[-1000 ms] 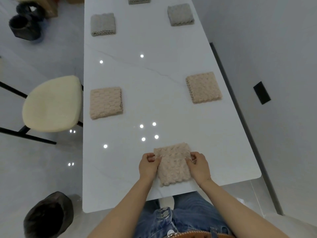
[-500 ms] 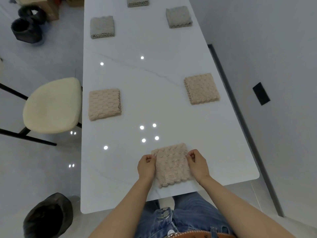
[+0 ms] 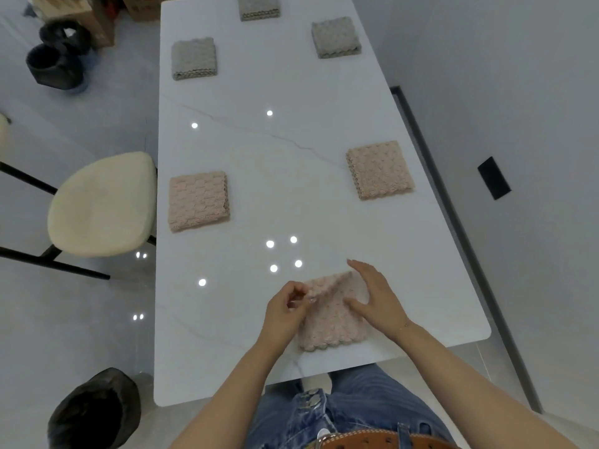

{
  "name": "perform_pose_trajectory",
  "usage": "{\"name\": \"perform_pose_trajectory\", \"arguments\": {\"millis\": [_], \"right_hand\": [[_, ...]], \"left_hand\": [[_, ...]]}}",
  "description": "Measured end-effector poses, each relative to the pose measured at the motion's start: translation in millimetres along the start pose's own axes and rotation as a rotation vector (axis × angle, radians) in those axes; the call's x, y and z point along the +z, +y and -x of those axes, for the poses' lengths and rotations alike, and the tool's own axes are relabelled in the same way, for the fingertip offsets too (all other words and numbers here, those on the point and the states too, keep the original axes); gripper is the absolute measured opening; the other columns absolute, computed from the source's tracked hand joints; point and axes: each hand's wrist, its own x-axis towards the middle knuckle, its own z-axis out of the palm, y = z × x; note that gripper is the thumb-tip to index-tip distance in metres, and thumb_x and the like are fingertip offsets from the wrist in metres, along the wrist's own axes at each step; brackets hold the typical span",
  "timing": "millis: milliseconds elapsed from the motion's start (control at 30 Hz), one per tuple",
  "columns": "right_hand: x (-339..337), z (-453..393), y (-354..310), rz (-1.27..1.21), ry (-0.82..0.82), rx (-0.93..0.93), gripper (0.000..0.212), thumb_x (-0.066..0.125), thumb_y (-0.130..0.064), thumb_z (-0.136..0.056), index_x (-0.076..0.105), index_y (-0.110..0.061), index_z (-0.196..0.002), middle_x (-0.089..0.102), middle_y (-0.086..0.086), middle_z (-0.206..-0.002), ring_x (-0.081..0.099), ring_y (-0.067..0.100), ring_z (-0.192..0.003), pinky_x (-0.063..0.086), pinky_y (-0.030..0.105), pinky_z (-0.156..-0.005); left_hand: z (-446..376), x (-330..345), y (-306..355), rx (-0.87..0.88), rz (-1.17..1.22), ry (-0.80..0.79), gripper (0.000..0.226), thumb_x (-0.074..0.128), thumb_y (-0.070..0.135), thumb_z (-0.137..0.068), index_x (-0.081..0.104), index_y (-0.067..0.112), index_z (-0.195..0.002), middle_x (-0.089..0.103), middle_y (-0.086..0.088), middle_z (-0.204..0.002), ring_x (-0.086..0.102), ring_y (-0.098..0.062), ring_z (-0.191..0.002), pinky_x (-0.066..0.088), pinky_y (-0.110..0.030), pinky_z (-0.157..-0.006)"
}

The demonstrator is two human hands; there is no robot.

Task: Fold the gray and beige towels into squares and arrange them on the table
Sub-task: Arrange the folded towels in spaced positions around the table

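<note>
Hands first: your left hand (image 3: 285, 311) pinches the top-left corner of the beige towel (image 3: 330, 319), fingers curled on it. Your right hand (image 3: 372, 294) lies flat on the towel's right side with fingers straight and spread. That towel sits folded on the white surface (image 3: 291, 157) between your hands. Two more beige squares (image 3: 198, 200) (image 3: 380, 169) lie beyond your hands, and three gray squares (image 3: 193, 58) (image 3: 335, 37) (image 3: 259, 7) farther out.

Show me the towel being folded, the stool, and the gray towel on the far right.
Towel being folded (image 3: 334, 322), head view, on its bumpy middle between the hands.
Stool (image 3: 100, 202), head view, middle of its cream seat.
Far-right gray towel (image 3: 335, 36), head view, center of its top face.
</note>
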Motion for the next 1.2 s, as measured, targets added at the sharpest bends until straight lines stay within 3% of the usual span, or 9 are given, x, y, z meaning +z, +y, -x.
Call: {"name": "perform_pose_trajectory", "arguments": {"millis": [100,200,300,433,667,800,933,1100,1200], "right_hand": [[-16,-10,-7,0.141,-0.163,-0.199,0.061,0.071,-0.027,-0.082,0.046,-0.032,-0.137,0.029,-0.018,-0.148,0.023,-0.002,-0.133,0.016,0.017,-0.110],[-28,-21,-16,0.125,-0.316,-0.116,0.029,0.075,-0.025,-0.077,0.068,-0.027,-0.105,0.056,-0.018,-0.122,0.045,-0.004,-0.115,0.028,0.007,-0.096],[-39,-28,-18,-0.032,-0.368,0.051,0.012,0.075,-0.021,-0.078,0.070,-0.017,-0.088,0.067,-0.007,-0.090,0.059,0.004,-0.084,0.041,0.017,-0.076],[-32,-34,-15,-0.238,-0.324,0.278,0.018,0.074,-0.021,-0.082,0.066,-0.007,-0.089,0.050,-0.010,-0.065,0.045,-0.004,-0.052,0.035,0.007,-0.053],[0,-42,-4,-0.455,-0.152,0.502,0.033,0.071,-0.018,-0.084,0.058,-0.009,-0.113,0.054,0.001,-0.099,0.054,0.016,-0.099,0.043,0.022,-0.082],[6,-40,-5,-0.610,0.013,0.494,0.026,0.070,-0.008,-0.083,0.062,-0.008,-0.108,0.061,0.004,-0.094,0.060,0.012,-0.085,0.050,0.014,-0.069],[12,-35,0,-0.664,0.186,0.541,0.022,0.064,-0.011,-0.088,0.061,-0.008,-0.110,0.059,0.001,-0.080,0.056,0.012,-0.074,0.049,0.022,-0.072],[13,-25,10,-0.636,0.178,0.590,0.010,0.063,-0.010,-0.089,0.068,-0.004,-0.095,0.064,0.005,-0.077,0.057,0.013,-0.069,0.049,0.017,-0.062],[9,-27,8,-0.636,0.197,0.501,0.008,0.069,-0.011,-0.085,0.071,-0.006,-0.091,0.067,0.003,-0.080,0.060,0.011,-0.073,0.049,0.016,-0.067]], "left_hand": [[9,-11,7,-0.006,0.038,-0.205,0.009,0.063,0.008,-0.089,0.060,0.017,-0.086,0.063,0.011,-0.077,0.059,-0.004,-0.075,0.046,-0.015,-0.074],[14,-16,13,-0.098,0.178,-0.297,0.004,0.060,0.010,-0.092,0.057,0.012,-0.091,0.064,0.008,-0.072,0.060,-0.006,-0.074,0.048,-0.017,-0.074],[8,-12,11,-0.226,0.336,-0.177,0.012,0.059,0.014,-0.093,0.057,0.006,-0.101,0.070,-0.004,-0.085,0.066,-0.014,-0.083,0.053,-0.029,-0.081],[-14,1,-6,-0.400,0.279,0.096,0.020,0.062,0.023,-0.091,0.059,0.008,-0.104,0.067,-0.006,-0.094,0.061,-0.018,-0.088,0.052,-0.036,-0.085],[-29,13,-25,-0.493,0.134,0.278,0.023,0.062,0.025,-0.091,0.060,0.008,-0.105,0.062,-0.003,-0.094,0.056,-0.013,-0.082,0.045,-0.020,-0.068],[-31,16,-28,-0.493,0.126,0.293,0.020,0.059,0.025,-0.093,0.057,0.009,-0.105,0.059,-0.003,-0.094,0.053,-0.013,-0.081,0.043,-0.019,-0.065],[-28,16,-29,-0.477,0.175,0.287,0.017,0.057,0.024,-0.094,0.053,0.011,-0.105,0.056,-0.001,-0.095,0.051,-0.010,-0.080,0.041,-0.018,-0.065],[-24,11,-30,-0.454,0.268,0.216,0.029,0.066,0.025,-0.089,0.051,0.013,-0.110,0.056,0.001,-0.087,0.054,-0.011,-0.081,0.043,-0.020,-0.069],[-24,8,-32,-0.464,0.290,0.184,0.031,0.069,0.024,-0.086,0.055,0.012,-0.111,0.063,-0.006,-0.101,0.061,-0.019,-0.095,0.049,-0.023,-0.077]]}}
